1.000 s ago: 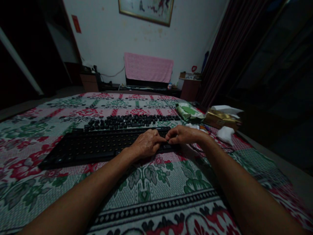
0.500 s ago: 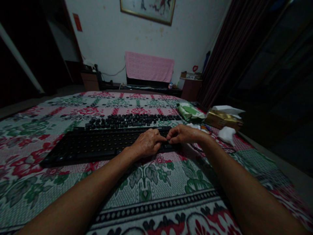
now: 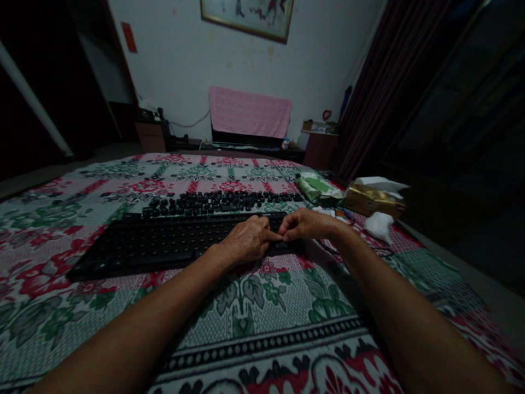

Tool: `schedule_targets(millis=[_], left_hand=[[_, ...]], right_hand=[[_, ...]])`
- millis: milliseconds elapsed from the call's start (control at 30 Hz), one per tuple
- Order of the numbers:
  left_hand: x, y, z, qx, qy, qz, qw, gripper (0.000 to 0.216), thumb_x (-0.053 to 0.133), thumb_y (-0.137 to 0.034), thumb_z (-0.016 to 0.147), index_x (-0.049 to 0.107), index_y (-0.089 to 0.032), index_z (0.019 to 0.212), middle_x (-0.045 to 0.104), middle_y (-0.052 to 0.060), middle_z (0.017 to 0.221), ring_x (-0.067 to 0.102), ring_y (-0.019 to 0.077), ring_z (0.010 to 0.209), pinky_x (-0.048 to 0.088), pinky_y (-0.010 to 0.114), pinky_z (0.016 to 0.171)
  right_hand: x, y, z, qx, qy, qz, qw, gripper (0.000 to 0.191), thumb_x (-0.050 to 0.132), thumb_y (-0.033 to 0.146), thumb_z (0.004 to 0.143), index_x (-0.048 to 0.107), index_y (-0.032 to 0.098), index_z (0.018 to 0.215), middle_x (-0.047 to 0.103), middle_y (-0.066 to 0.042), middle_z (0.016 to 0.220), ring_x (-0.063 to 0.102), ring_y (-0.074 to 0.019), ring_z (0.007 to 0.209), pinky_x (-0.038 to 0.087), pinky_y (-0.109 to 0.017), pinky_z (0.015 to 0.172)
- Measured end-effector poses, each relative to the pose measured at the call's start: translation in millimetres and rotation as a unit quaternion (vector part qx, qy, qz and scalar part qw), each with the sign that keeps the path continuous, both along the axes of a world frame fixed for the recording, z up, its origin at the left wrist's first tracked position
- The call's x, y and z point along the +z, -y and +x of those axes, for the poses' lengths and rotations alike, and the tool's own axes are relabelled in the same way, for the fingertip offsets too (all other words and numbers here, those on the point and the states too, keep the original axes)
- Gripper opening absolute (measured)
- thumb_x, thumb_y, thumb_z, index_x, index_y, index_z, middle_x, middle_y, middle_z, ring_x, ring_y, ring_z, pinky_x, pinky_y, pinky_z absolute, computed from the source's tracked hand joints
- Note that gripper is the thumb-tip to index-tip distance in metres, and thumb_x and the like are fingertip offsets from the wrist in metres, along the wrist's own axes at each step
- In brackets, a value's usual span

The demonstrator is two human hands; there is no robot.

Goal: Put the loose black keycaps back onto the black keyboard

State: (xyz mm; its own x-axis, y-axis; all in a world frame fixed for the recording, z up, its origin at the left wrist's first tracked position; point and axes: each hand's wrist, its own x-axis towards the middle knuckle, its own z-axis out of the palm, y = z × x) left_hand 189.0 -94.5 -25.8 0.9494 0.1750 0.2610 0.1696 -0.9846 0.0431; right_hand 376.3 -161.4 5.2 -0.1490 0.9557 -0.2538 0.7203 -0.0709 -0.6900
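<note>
A long black keyboard lies across the patterned cloth, most of its key positions bare, with a few keycaps still on the near left corner. Over its right part, my left hand rests with the index finger stretched toward the right and the other fingers curled under. From the other side my right hand meets it, thumb and index finger pinched together low over the keys. The fingertips of both hands touch or nearly touch. Whatever lies between them is too small and dark to make out. Behind the keyboard, loose black keycaps are spread in a long row.
A green-and-white soft packet, a gold tissue box and a crumpled white tissue lie to the right. A floral cloth covers the surface. Beyond it, a pink towel hangs over a dark screen.
My left index fingertip has shifted slightly right and down, closer to my right fingertips. A small dark spot between the fingertips is now covered. The keyboard stays put.
</note>
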Motion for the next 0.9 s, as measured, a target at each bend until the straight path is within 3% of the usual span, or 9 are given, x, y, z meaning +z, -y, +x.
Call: schedule_targets(millis=[300, 533, 767, 900], left_hand=[[7.3, 5.6, -1.3, 0.009, -0.037, 0.02, 0.999, 0.033, 0.03, -0.027, 0.081, 0.049, -0.038, 0.106, 0.041, 0.003, 0.08, 0.039, 0.0155, 0.076, 0.033, 0.025, 0.059], [8.2, 8.4, -1.4, 0.028, -0.037, 0.006, 0.999, 0.032, 0.028, -0.027, 0.081, 0.057, -0.03, 0.094, 0.042, 0.004, 0.082, 0.039, 0.0155, 0.075, 0.033, 0.024, 0.058], [4.8, -0.9, -2.2, 0.012, 0.007, -0.028, 1.0, 0.034, 0.037, -0.019, 0.075, 0.057, -0.032, 0.099, 0.049, 0.002, 0.08, 0.046, 0.0141, 0.076, 0.036, 0.024, 0.065], [7.4, -13.5, -10.4, 0.051, 0.017, -0.046, 0.997, 0.035, 0.038, -0.017, 0.072, 0.059, -0.029, 0.098, 0.053, 0.002, 0.078, 0.049, 0.0131, 0.073, 0.037, 0.023, 0.067]], right_hand=[[0.3, -0.5, -0.5, -0.009, -0.003, -0.007, 1.0, 0.023, 0.061, 0.025, 0.057, 0.062, 0.014, 0.078, 0.061, 0.0, 0.071, 0.051, -0.0083, 0.06, 0.039, -0.021, 0.06], [-0.9, 0.5, -0.8, 0.001, 0.024, 0.002, 1.0, 0.016, 0.057, 0.023, 0.061, 0.061, 0.014, 0.073, 0.059, 0.001, 0.065, 0.047, -0.0072, 0.055, 0.037, -0.02, 0.056], [0.0, 1.4, -1.1, 0.005, 0.008, 0.018, 1.0, 0.018, 0.055, 0.026, 0.063, 0.061, 0.015, 0.076, 0.057, 0.002, 0.066, 0.047, -0.007, 0.057, 0.037, -0.019, 0.057], [-0.8, 1.5, -2.7, 0.009, 0.028, 0.019, 0.999, 0.018, 0.053, 0.026, 0.064, 0.06, 0.015, 0.075, 0.055, 0.003, 0.062, 0.045, -0.0067, 0.054, 0.036, -0.018, 0.053]])
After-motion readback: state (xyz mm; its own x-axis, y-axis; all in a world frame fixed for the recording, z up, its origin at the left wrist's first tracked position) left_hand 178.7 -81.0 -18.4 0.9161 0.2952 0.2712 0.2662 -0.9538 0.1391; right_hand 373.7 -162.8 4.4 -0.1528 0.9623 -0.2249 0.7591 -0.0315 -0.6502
